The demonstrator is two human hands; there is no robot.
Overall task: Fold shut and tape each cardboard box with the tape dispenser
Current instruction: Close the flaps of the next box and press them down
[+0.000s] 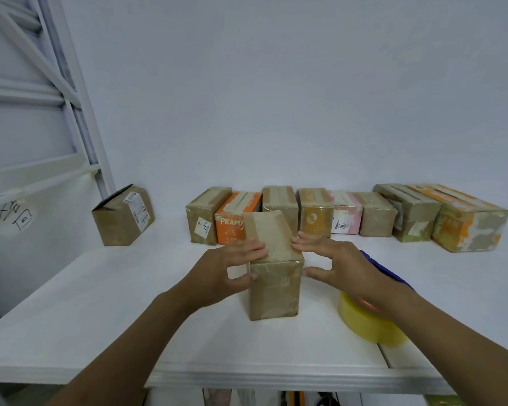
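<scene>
A small brown cardboard box (pixel 274 285) stands upright in the middle of the white table (pixel 100 303), its flaps folded shut and shiny tape over its top. My left hand (pixel 226 268) grips its upper left corner, fingers on the top and thumb against the front edge. My right hand (pixel 340 265) touches the upper right edge with fingertips and thumb tip. The tape dispenser (pixel 364 323), with a yellow tape roll and a blue handle, lies on the table under my right wrist, held by neither hand.
A row of several taped boxes (pixel 317 215) lines the back wall, including an orange one (pixel 232 224). A lone brown box (pixel 123 218) with a raised dark flap sits at the far left, beside a white metal rack (pixel 79 112).
</scene>
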